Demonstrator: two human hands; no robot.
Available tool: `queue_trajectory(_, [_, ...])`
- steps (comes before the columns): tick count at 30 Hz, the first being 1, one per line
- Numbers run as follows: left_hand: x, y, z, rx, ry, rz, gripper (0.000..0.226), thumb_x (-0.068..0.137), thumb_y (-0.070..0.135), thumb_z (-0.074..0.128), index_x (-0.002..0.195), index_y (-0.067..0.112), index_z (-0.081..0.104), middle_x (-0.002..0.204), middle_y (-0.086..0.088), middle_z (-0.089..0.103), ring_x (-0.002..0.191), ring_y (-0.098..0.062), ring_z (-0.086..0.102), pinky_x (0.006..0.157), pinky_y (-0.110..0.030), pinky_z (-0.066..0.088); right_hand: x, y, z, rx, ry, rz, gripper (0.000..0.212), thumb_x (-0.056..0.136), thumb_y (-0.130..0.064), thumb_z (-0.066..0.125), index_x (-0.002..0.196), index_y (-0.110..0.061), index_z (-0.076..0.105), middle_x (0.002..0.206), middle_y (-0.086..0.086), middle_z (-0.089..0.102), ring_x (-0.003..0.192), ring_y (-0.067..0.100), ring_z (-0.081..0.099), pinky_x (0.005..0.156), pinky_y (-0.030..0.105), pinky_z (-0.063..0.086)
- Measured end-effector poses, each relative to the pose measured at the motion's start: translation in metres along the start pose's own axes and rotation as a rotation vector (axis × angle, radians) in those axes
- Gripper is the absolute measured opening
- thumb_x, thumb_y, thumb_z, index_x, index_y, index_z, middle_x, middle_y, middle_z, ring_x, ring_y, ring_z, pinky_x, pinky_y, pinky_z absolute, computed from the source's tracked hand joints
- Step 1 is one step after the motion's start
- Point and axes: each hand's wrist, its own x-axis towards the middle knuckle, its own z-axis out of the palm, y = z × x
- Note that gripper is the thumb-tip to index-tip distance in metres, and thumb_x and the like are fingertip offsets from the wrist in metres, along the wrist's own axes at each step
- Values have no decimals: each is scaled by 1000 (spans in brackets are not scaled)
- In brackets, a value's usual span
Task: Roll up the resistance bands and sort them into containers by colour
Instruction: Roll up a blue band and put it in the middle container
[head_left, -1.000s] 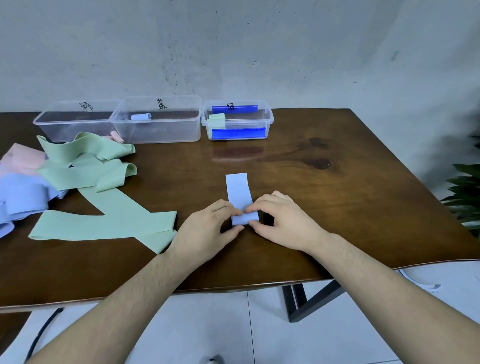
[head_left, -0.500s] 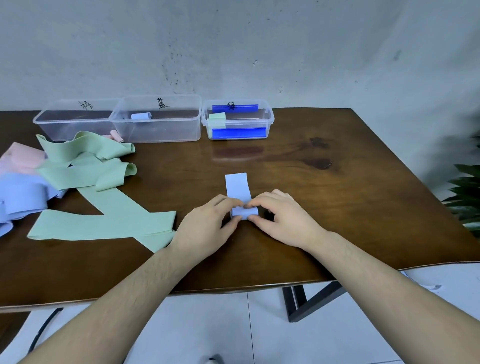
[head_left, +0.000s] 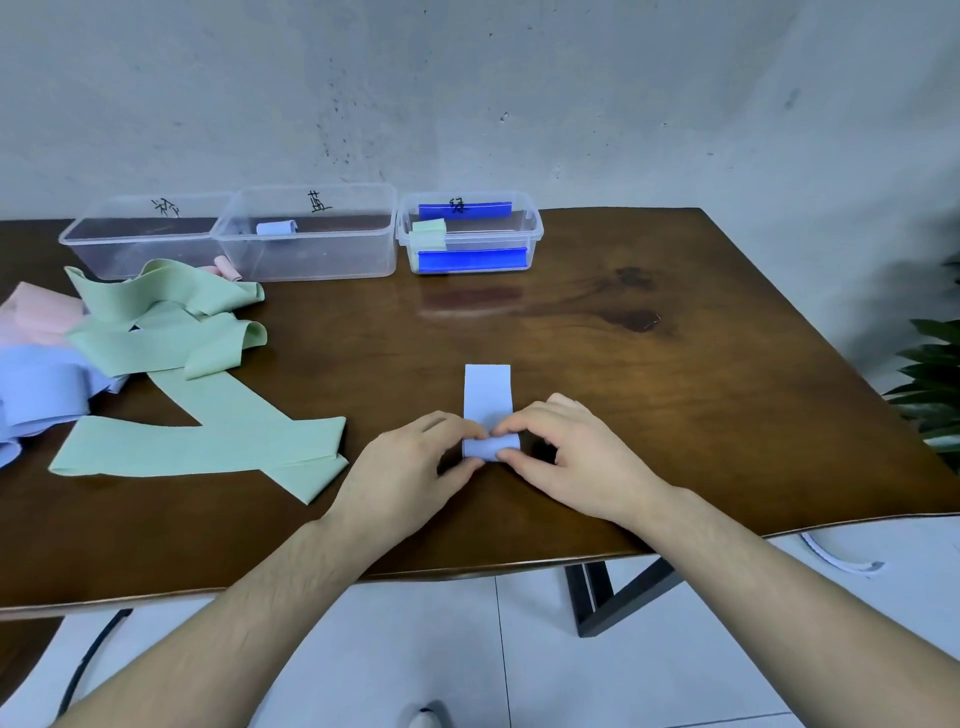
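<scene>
Since the earlier frames, both of my hands have crept slightly farther up the table while the flat tail of the light-blue band has grown shorter and the roll thicker.

Head view. Light-blue band lies on the wooden table, near its front edge, its near end wound into a small roll, its flat tail pointing away from me toward the containers. My left hand pinches the roll's left end between curled fingers and thumb; my right hand pinches the right end likewise, fingertips of the two hands almost meeting over the roll.

Green bands sprawl unrolled to the left, well apart from my hands. Beyond them, at the left edge, lies a heap of blue bands and pink bands.

Three clear containers stand in a row at the back: left container with a small pink roll showing by its front right corner, though I cannot tell whether it lies inside; middle container, holding one blue roll; right container, with blue latches, holding one green roll.
</scene>
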Motion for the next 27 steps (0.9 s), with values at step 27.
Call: queue_trajectory(27, [7,-2,4,27,-41,4,26,91,30,68,116,26,69,114,16,61,60,-5,44,58,-18,45,8,6,2,-62,41,-19,34,88,-47,63,118,-32,70,111,-22,59,104,8,46,97,37,43])
